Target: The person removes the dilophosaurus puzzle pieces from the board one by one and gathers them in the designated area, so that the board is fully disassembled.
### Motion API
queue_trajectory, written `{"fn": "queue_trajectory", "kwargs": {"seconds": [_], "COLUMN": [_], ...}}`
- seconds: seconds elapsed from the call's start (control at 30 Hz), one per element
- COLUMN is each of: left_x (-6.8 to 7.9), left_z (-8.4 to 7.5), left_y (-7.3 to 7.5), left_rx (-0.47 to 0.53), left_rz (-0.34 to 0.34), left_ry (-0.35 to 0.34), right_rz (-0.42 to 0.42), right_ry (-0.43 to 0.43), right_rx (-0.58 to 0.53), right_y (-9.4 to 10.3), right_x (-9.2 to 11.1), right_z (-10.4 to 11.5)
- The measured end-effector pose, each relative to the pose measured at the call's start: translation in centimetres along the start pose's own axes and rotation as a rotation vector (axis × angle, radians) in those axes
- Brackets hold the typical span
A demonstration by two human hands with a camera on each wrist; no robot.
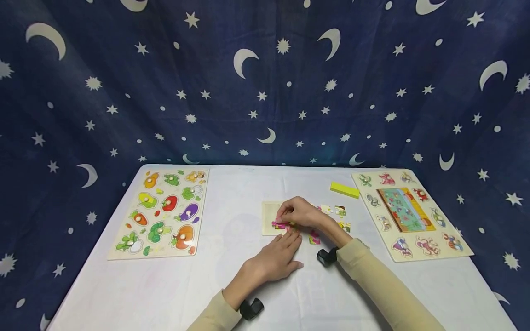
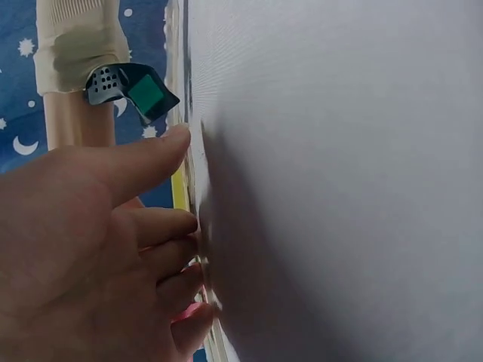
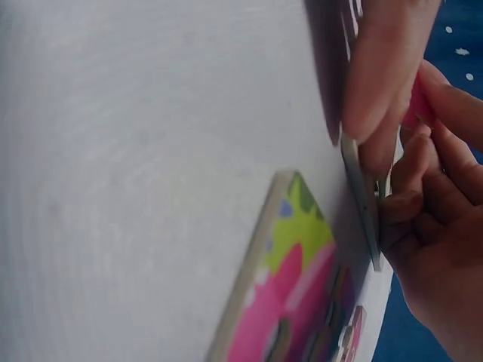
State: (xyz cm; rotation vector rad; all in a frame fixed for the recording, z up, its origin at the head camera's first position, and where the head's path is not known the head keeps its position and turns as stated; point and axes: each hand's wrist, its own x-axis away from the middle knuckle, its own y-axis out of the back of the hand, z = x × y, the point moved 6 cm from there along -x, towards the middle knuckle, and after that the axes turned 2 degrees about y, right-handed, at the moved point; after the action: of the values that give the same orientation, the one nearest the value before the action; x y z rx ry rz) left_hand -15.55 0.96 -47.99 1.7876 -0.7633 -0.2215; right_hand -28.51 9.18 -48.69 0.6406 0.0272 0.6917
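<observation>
My right hand (image 1: 302, 212) pinches a pink puzzle piece (image 3: 417, 105) between thumb and fingers, over a small wooden puzzle board (image 1: 268, 211). Flat along the board's front edge lies my left hand (image 1: 274, 258), its fingers nearly straight and their tips touching the board. In the left wrist view the left hand (image 2: 83, 249) shows its thumb spread away from the fingers. A loose pink and green puzzle piece (image 3: 290, 279) lies near in the right wrist view. The right hand hides part of the board and whatever sits in it.
Several loose puzzle pieces (image 1: 340, 210) lie right of the board. Behind them is a yellow bar (image 1: 345, 190). A vegetable peg puzzle (image 1: 165, 209) stands at the left of the white table (image 1: 232, 276), and a sea-animal peg puzzle (image 1: 374, 216) at the right.
</observation>
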Motion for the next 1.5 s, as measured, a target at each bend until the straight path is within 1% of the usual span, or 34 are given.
{"fn": "queue_trajectory", "kwargs": {"seconds": [0.1,0.23,0.4,0.5,0.57,0.73,0.8,0.93,1.03,1.1,1.17,1.3,1.4,1.5], "left_x": [-0.1,-0.1,-0.1,0.0,0.0,0.1,0.0,0.0,-0.1,-0.1,-0.1,-0.2,-0.2,-0.2], "left_z": [0.1,0.1,0.2,0.3,0.3,0.3,0.3,0.3,0.4,0.5,0.6,0.6,0.5,0.5], "left_y": [0.0,0.0,0.0,0.1,0.2,0.3,0.4,0.5,0.5,0.4,0.4,0.4,0.3,0.3], "left_rx": [0.015,0.018,0.024,0.025,0.028,0.026,0.026,0.022,0.023,0.023,0.028,0.034,0.041,0.044], "left_rz": [0.008,0.014,0.022,0.021,0.018,0.012,0.011,0.004,-0.004,-0.013,-0.020,-0.038,-0.040,-0.037], "left_ry": [-0.007,-0.012,-0.006,-0.004,-0.004,-0.013,-0.017,-0.025,-0.026,-0.029,-0.034,-0.045,-0.048,-0.049], "right_rz": [-0.042,-0.079,-0.109,-0.110,-0.101,-0.070,-0.062,-0.072,-0.083,-0.094,-0.114,-0.173,-0.197,-0.202], "right_ry": [-0.008,-0.030,-0.009,-0.019,-0.040,-0.059,-0.060,-0.077,-0.086,-0.079,-0.072,-0.025,0.005,0.007], "right_rx": [-0.020,-0.047,-0.036,-0.036,-0.033,0.001,0.014,0.030,0.040,0.067,0.114,0.212,0.230,0.216], "right_y": [0.8,2.1,3.4,4.0,4.3,5.0,5.3,6.0,6.1,6.0,5.9,6.0,5.9,5.7], "right_x": [0.5,1.7,3.8,5.3,6.4,8.7,9.6,10.8,11.2,11.2,11.1,11.1,11.2,10.9], "right_z": [-0.1,-0.5,-1.2,-2.0,-2.6,-4.5,-5.0,-5.9,-6.0,-6.0,-5.9,-5.7,-5.5,-5.3]}}
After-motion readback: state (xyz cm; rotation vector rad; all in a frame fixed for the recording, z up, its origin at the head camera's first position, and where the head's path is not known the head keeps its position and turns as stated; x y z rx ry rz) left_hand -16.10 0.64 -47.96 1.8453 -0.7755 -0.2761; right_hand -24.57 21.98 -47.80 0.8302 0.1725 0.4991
